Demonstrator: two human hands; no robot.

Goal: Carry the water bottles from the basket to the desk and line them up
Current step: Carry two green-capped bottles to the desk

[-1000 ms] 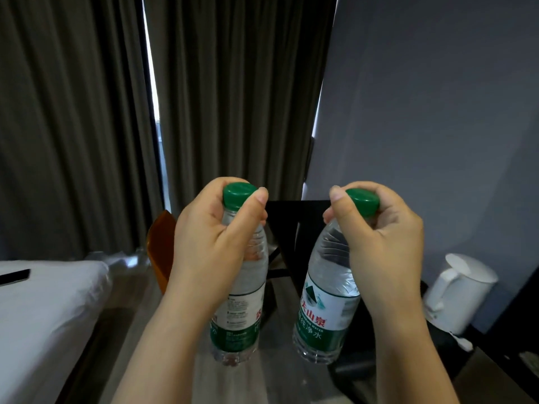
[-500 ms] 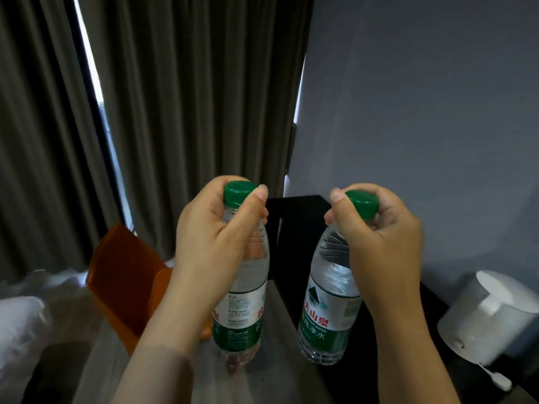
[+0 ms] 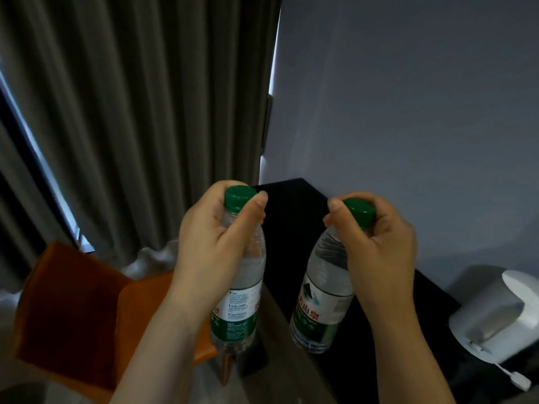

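Observation:
I hold two clear water bottles with green caps and green-and-white labels in the air. My left hand (image 3: 213, 243) grips the neck of the left bottle (image 3: 239, 304), which hangs nearly upright. My right hand (image 3: 379, 249) grips the neck of the right bottle (image 3: 320, 304), tilted with its base toward the left. Both hang over the near edge of the black desk (image 3: 294, 211), which runs along the grey wall to the right. The basket is out of view.
A white electric kettle (image 3: 495, 313) stands on the desk at the right, its cord trailing down. An orange chair (image 3: 75, 310) sits at the lower left, by the desk's end. Grey curtains (image 3: 131, 112) hang behind, with a bright window slit at the left.
The view has swung right and closer to the desk; the bed has left the frame, and the chair and kettle look larger. Both hands still hold their bottles the same way.

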